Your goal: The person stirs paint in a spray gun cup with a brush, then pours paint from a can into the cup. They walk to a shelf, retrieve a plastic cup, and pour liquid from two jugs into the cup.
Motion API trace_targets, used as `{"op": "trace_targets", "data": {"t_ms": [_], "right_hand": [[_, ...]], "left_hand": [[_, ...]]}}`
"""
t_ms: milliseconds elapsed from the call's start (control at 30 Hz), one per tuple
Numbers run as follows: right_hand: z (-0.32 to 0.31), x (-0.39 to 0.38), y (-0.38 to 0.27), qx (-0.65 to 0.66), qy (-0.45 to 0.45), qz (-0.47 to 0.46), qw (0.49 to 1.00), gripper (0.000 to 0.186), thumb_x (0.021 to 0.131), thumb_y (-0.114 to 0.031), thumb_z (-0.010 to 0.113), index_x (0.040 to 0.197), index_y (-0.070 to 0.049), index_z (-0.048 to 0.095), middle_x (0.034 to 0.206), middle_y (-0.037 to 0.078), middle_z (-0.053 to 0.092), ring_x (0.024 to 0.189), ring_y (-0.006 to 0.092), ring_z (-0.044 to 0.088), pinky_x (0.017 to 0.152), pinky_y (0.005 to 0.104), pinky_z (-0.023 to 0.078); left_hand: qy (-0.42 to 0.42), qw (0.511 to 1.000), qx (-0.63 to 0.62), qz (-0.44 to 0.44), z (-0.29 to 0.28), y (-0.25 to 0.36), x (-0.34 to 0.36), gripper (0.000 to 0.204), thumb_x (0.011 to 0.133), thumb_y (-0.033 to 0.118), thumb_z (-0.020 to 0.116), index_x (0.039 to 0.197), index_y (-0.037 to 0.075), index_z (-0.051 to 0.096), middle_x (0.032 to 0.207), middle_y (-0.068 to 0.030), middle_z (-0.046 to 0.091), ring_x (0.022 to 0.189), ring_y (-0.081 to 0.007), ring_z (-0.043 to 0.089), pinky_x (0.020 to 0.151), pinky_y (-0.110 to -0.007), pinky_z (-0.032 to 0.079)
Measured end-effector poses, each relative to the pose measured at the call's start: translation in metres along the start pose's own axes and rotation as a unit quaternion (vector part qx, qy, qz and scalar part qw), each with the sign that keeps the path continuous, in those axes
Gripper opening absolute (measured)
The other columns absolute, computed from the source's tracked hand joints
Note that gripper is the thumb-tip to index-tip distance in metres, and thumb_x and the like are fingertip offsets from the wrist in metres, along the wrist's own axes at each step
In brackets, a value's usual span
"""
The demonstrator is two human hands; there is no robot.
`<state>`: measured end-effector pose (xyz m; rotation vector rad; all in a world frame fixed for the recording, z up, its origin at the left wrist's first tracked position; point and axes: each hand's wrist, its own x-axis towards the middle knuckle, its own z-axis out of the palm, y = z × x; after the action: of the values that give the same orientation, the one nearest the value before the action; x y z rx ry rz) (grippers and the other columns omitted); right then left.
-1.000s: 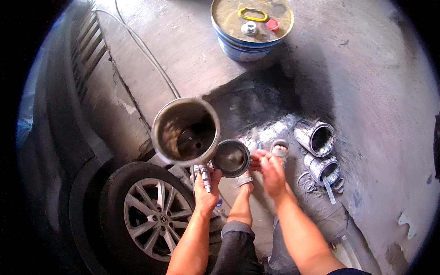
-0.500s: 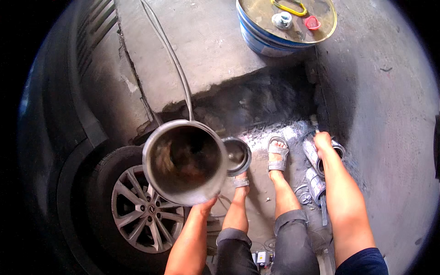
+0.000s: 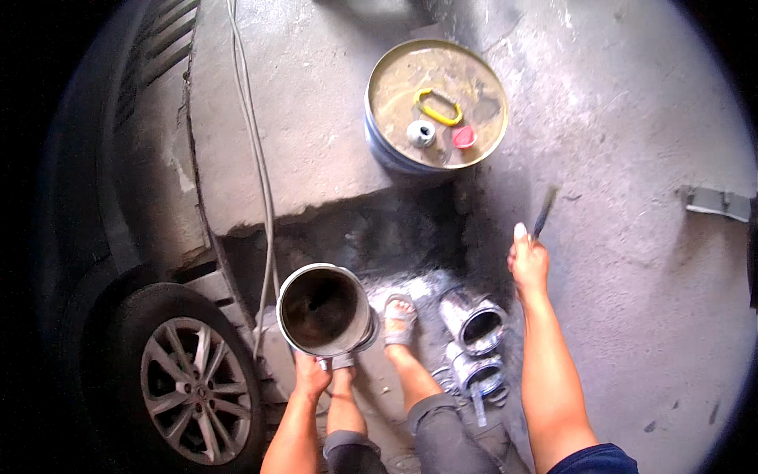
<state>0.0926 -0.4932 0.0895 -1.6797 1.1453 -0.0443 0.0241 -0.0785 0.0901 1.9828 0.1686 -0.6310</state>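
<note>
The right grip point(image 3: 529, 261), left of the farther silver can point(image 3: 476, 320) one second earlier and at it half a second earlier, now stands beyond it to the right, its brush point(image 3: 545, 213) clearly visible. Left of the can, the large cup point(image 3: 335, 336) now hides most of the dark dish point(image 3: 369, 330). A grey strip point(image 3: 717, 202) enters view, well right of the can.

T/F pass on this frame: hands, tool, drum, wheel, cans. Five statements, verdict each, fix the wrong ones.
1. The right hand holds a brush. True.
2. The brush is inside the metal cup. False: the brush is well apart from it, to the right; the left hand holds the metal cup.
3. A red cap sits on top of the drum. True.
4. The wheel is at the picture's right edge. False: the wheel is at the lower left.
5. A strip sticks out of one silver can. True.
</note>
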Motion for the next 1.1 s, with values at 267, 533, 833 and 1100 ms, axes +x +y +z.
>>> {"op": "trace_targets", "data": {"t_ms": [267,533,833,1100], "right_hand": [[0.115,0.081,-0.131,-0.357,0.006,-0.245,0.901,0.044,0.09,-0.039,0.055,0.123,-0.011,0.051,0.116,0.023,0.051,0.109,0.041,0.054,0.091,0.0474,0.045],[0.135,0.14,-0.105,-0.438,0.06,-0.331,0.833,0.036,0.084,-0.018,0.054,0.118,-0.005,0.056,0.106,0.029,0.055,0.103,0.0456,0.056,0.088,0.0501,0.046],[0.145,0.119,-0.175,-0.285,-0.221,-0.102,0.927,0.031,0.086,-0.012,0.045,0.112,-0.006,0.059,0.084,0.003,0.061,0.058,0.0078,0.049,0.046,0.0245,0.037],[0.158,0.121,-0.193,-0.388,-0.282,-0.053,0.876,0.013,0.088,-0.022,0.055,0.095,-0.011,0.057,0.074,0.0,0.055,0.053,0.0088,0.044,0.046,0.0255,0.032]], "left_hand": [[0.017,0.999,0.006,0.031,0.01,-0.035,-0.001,0.012,0.08,0.007,0.06,0.09,0.002,0.062,0.081,-0.0173,0.065,0.075,-0.0348,0.062,0.069,-0.038,0.048],[-0.003,0.996,-0.057,-0.068,0.009,-0.036,0.001,0.021,0.082,0.01,0.06,0.1,0.0,0.059,0.092,-0.0163,0.066,0.084,-0.0286,0.063,0.075,-0.037,0.049],[-0.007,0.997,-0.059,-0.055,-0.01,-0.041,0.012,0.021,0.085,0.016,0.063,0.1,0.002,0.061,0.089,-0.0151,0.066,0.082,-0.0263,0.062,0.075,-0.035,0.048],[-0.029,0.987,-0.042,-0.153,-0.018,-0.048,0.014,0.021,0.084,0.02,0.067,0.094,0.002,0.059,0.083,-0.0126,0.065,0.075,-0.0209,0.059,0.072,-0.035,0.048]]}}
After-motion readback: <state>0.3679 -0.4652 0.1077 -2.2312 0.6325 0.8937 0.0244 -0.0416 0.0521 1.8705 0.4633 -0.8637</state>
